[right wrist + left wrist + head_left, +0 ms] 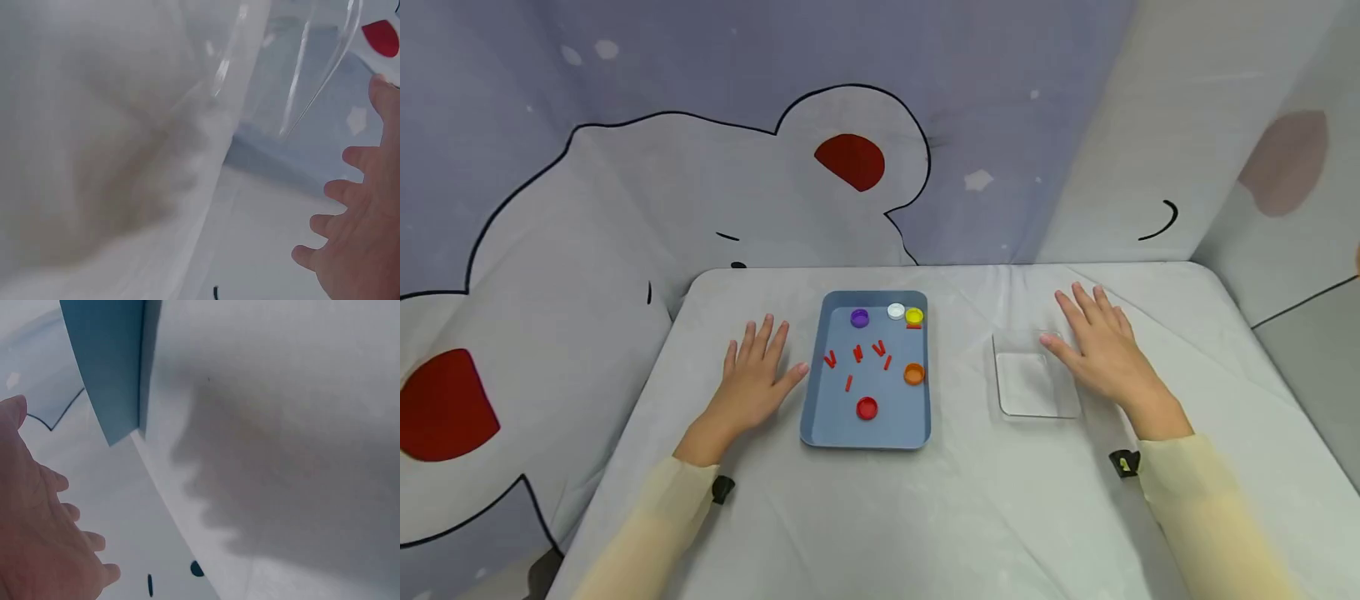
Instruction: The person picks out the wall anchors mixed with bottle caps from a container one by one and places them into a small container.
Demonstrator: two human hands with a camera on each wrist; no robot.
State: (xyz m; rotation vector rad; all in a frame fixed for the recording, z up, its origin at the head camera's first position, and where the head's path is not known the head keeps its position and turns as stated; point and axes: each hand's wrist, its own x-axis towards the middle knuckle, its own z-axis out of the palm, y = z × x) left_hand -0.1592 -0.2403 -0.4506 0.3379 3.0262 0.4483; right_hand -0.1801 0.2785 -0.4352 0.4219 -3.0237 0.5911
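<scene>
While its fingers spread wide and hold nothing, I see the left hand (pixel 752 387) above the white table (pixel 985 517), thumb near the blue tray (pixel 827 421). Scattered on that tray I make out small red sticks (pixel 858 353), then a purple cap (pixel 860 318), a red cap (pixel 867 408), a white cap (pixel 896 311), and at the right side a yellow cap (pixel 913 317) above an orange cap (pixel 913 374). Farther right I find a clear box (pixel 1024 382) on the table. Beside it the right hand (pixel 1103 354) is spread, grasping nothing; I cannot tell whether its thumb touches the box's rim.
</scene>
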